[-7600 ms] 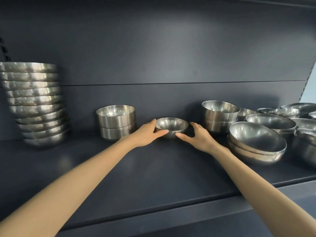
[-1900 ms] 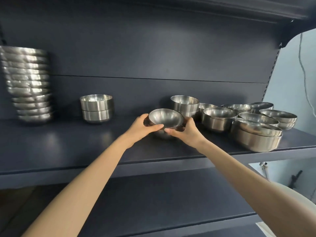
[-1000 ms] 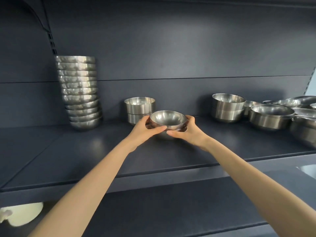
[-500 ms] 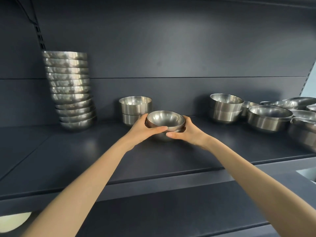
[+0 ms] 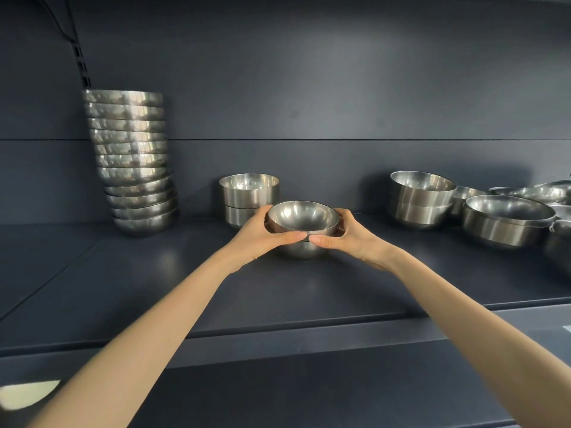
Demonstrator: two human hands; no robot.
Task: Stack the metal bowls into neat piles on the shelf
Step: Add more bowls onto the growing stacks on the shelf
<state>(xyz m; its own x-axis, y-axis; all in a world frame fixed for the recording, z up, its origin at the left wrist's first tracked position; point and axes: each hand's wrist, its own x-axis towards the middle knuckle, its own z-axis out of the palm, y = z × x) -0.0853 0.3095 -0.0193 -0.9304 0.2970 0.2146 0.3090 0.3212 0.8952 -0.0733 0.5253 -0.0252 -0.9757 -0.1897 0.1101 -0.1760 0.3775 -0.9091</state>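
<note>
**A:** What is out to your left?

**B:** Well to the left of my left grip (image 5: 262,234) a tall stack (image 5: 133,162) of metal bowls stands at the back of the shelf (image 5: 154,288), its lower bowls sitting a little askew. Between that stack and my grip the shelf surface is bare, right out to its front edge.

**A:** And close in?

**B:** Just behind my left grip is a pile of two straight-sided bowls (image 5: 248,193), the lower one partly hidden by my fingers. Both grips are clasped round the rim of a round bowl (image 5: 302,217), fingers behind it and thumbs in front, the thumb tips nearly meeting. It sits over a lower bowl (image 5: 301,250) that rests on the shelf. Whether it is fully seated I cannot tell.

**A:** To the right?

**B:** My right grip (image 5: 352,234) has an open strip of shelf beside it. Beyond that is a pair of deep bowls (image 5: 421,197), then wide bowls (image 5: 506,220) crowded together up to the frame's edge. Towards me from both grips the shelf is bare to its lip, with a lower shelf (image 5: 309,390) underneath.
</note>
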